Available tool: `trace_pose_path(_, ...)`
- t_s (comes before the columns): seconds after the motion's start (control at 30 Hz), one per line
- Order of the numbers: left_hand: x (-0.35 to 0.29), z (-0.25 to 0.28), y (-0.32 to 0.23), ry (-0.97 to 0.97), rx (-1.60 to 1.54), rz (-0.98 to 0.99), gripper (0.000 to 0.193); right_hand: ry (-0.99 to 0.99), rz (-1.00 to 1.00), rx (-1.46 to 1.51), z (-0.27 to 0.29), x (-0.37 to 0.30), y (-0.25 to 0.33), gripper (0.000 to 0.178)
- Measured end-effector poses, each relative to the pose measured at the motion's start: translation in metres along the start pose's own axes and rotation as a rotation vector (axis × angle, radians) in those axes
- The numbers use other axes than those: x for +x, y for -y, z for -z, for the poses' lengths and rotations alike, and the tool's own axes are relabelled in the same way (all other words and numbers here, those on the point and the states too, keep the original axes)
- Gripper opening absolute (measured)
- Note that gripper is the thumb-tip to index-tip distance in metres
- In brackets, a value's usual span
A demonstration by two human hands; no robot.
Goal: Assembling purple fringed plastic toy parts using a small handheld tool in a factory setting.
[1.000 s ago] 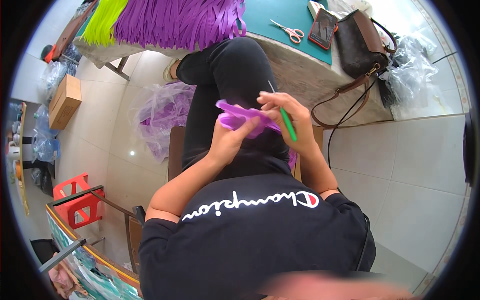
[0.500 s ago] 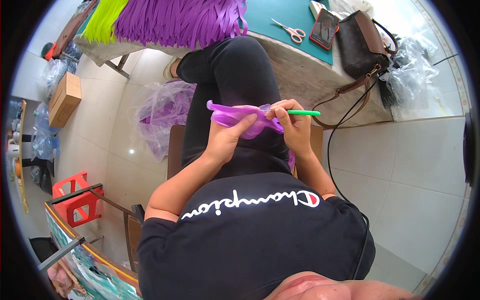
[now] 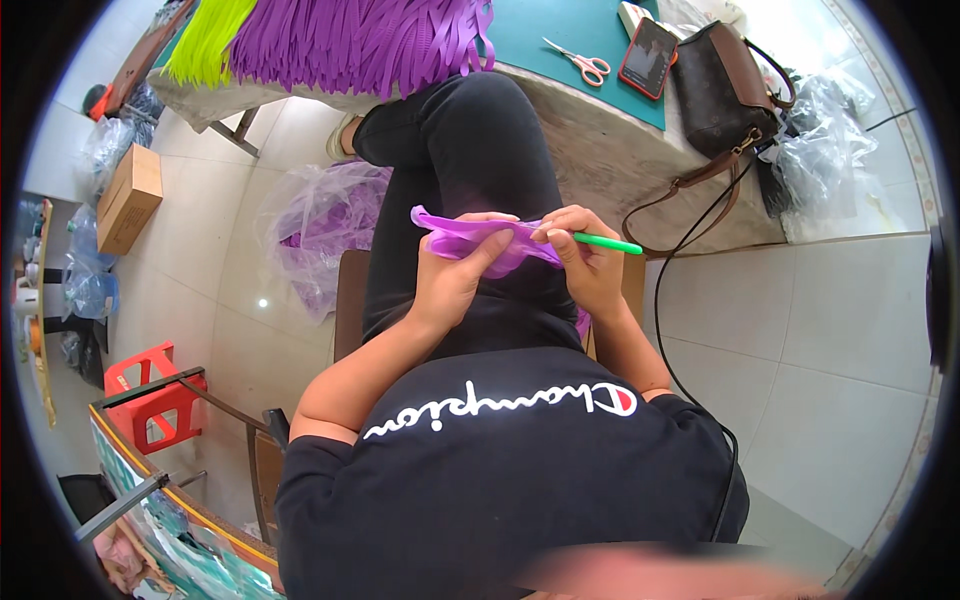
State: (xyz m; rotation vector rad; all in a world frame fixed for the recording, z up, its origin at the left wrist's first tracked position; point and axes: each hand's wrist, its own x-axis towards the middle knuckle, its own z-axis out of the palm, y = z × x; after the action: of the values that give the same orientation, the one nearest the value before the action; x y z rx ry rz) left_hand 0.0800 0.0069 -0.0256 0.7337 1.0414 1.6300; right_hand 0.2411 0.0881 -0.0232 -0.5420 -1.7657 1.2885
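Over my lap, my left hand (image 3: 452,278) pinches a soft, shiny purple piece (image 3: 462,236) between thumb and fingers. One end of it curls up past the fingers on the left, and folds hang beneath the hand. My right hand (image 3: 590,262) closes round a slim tool with a bright green handle (image 3: 612,243). The handle sticks out to the right, while the tip points left at the purple material and is mostly hidden by my fingers. Both hands are close together, with the purple piece stretching between them.
Ahead stands a table with a green mat (image 3: 540,40), bearing purple strips (image 3: 360,40), lime strips (image 3: 205,45), scissors (image 3: 585,65), a phone (image 3: 650,58) and a brown handbag (image 3: 725,90). A plastic bag of purple pieces (image 3: 325,230) lies on the floor. A red stool (image 3: 165,400) stands left.
The green handle has tilted, its outer end now lower. My right hand has turned slightly with it. The purple piece has shifted a little in my left hand.
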Motion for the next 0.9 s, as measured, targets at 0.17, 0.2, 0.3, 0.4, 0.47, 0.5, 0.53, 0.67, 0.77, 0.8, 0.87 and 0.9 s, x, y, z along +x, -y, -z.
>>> trace_pose_path(0.17,0.000,0.003,-0.002,0.030,0.028,0.038,0.015,0.005,0.008,0.002,0.000,0.000,0.000,0.012)
trace_pose_path(0.2,0.000,0.003,-0.001,0.030,0.028,0.039,0.015,0.005,0.007,0.002,0.000,0.000,0.000,0.012)
trace_pose_path(0.3,0.001,0.002,0.001,0.006,0.046,0.001,0.017,0.003,0.000,0.008,0.001,0.000,0.000,0.011)
trace_pose_path(0.4,0.000,0.001,0.000,0.009,0.026,-0.005,0.017,0.012,-0.017,-0.003,0.001,0.000,-0.001,0.012)
trace_pose_path(0.47,0.000,0.001,0.000,0.002,0.059,-0.029,0.018,0.001,-0.027,-0.029,0.000,0.001,0.002,0.008)
trace_pose_path(0.5,-0.001,0.001,-0.001,0.002,0.059,-0.028,0.018,0.000,-0.027,-0.029,0.000,0.003,0.005,0.008)
trace_pose_path(0.53,-0.001,0.002,-0.002,0.007,0.073,0.015,0.017,0.025,0.081,-0.199,0.001,0.006,0.009,0.005)
trace_pose_path(0.67,-0.001,0.001,0.001,0.043,0.069,0.062,0.019,0.001,0.401,-0.619,0.004,0.015,0.012,0.004)
trace_pose_path(0.77,-0.003,0.002,-0.004,0.195,0.114,0.157,0.020,-0.217,0.447,-0.623,0.023,0.032,0.007,0.005)
trace_pose_path(0.8,-0.004,0.002,-0.010,0.251,0.186,0.202,0.020,-0.304,0.513,-0.694,0.031,0.040,0.005,0.003)
trace_pose_path(0.87,-0.008,0.006,-0.003,0.310,0.183,0.220,0.018,-0.496,0.406,-0.583,0.050,0.054,0.005,0.007)
trace_pose_path(0.9,-0.010,0.007,0.001,0.353,0.181,0.241,0.017,-0.674,0.295,-0.456,0.057,0.057,0.006,0.011)
